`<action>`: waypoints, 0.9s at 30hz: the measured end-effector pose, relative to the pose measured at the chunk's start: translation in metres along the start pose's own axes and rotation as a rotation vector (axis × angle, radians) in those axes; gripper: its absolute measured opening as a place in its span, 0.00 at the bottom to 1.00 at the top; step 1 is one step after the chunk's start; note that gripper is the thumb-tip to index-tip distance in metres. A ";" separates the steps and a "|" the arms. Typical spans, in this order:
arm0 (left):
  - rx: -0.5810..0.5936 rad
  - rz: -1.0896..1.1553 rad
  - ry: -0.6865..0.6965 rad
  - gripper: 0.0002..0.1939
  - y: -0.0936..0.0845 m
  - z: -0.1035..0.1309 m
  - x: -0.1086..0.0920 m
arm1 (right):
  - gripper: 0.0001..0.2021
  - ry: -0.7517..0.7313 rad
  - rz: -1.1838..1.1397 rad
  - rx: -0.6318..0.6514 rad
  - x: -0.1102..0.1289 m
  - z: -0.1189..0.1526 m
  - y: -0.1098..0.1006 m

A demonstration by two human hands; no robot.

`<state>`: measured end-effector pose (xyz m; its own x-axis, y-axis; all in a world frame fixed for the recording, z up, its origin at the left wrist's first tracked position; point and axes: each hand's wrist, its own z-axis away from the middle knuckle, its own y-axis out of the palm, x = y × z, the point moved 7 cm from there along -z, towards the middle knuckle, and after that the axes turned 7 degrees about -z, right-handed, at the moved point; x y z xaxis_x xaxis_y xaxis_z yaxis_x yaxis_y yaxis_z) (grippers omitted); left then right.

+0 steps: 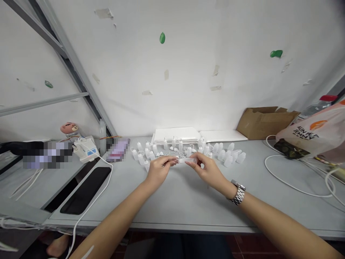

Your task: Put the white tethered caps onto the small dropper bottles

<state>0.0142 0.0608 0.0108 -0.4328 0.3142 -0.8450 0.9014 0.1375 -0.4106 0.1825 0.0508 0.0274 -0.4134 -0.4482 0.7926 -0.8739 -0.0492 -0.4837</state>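
Observation:
A small translucent white squeeze bottle (191,160) lies sideways between my two hands, above the middle of the desk. My right hand (208,171) grips its body between thumb and fingers. At the bottle's narrow end, my left hand (158,169) is closed in a pinch; whether a separate cap is in those fingers is too small to tell. Just behind my hands stand several similar white bottles (140,158) with nozzle tops, and small loose white caps (171,148) lie among them. More bottles (228,160), some tilted or lying down, sit to the right.
Stacked white sheets (176,134) rest against the wall. At the right are an open cardboard box (265,122), a plastic bag (320,129) and loose white cables (293,187). A black pad (85,190), a white device (85,149) and a purple phone-like item (118,149) occupy the left.

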 end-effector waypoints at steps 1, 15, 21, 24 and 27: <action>-0.001 0.007 -0.006 0.08 0.000 0.000 0.001 | 0.12 0.004 0.000 0.001 -0.001 0.000 0.000; 0.172 -0.484 0.108 0.21 0.017 -0.006 0.019 | 0.12 0.084 -0.124 0.210 -0.011 -0.008 -0.007; 0.408 -0.552 0.066 0.32 0.039 -0.002 0.037 | 0.14 0.104 -0.409 0.216 -0.015 -0.012 -0.005; 0.474 -0.501 0.083 0.32 0.042 0.004 0.029 | 0.14 0.029 -0.273 0.127 -0.012 -0.016 -0.009; 0.514 -0.453 0.105 0.32 0.042 0.010 0.019 | 0.13 -0.069 -0.051 -0.057 0.003 -0.024 -0.024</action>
<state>0.0441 0.0628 -0.0261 -0.7381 0.4235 -0.5252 0.5005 -0.1782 -0.8472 0.1962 0.0723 0.0509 -0.3509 -0.5072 0.7872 -0.9074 -0.0233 -0.4195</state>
